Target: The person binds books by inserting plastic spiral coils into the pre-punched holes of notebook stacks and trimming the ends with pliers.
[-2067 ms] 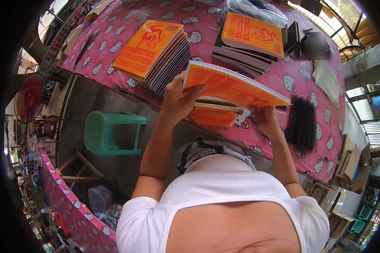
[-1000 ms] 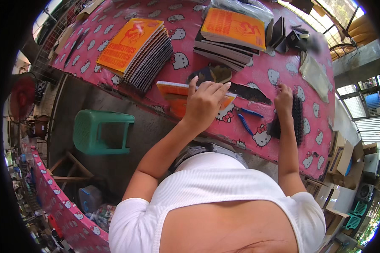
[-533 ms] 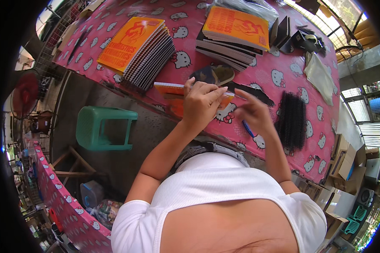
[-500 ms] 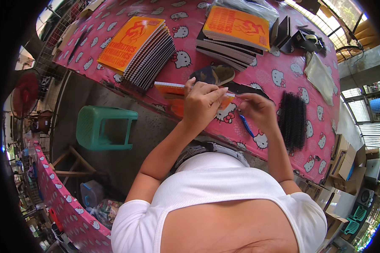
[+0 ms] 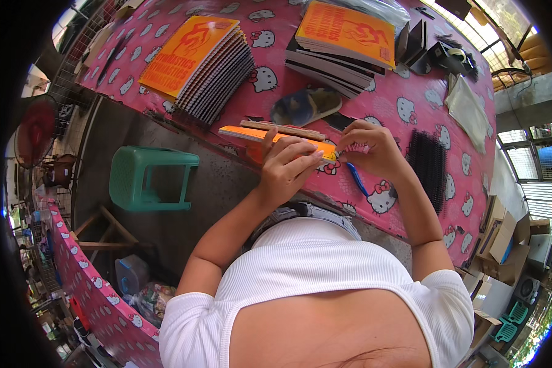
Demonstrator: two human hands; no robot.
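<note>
My left hand is closed round an orange-covered notebook, held on edge over the front of the table with its long edge up. At the notebook's right end my right hand has its fingers pinched together; what they grip, if anything, is too small to make out. Just behind the notebook lies a thin brown strip. A blue-handled hand tool rests below my right hand. To the right of that hand is a bundle of black spiral binding coils.
Orange spiral notebooks stand in a left stack; another stack is at the back right. A camouflage slipper lies between them. A cloth and a tape dispenser are at right. A green stool stands at left.
The notebook has tipped, showing more of its orange cover, and the brown strip behind it has come into sight. My left hand has shifted slightly down and left; my right hand slightly up.
</note>
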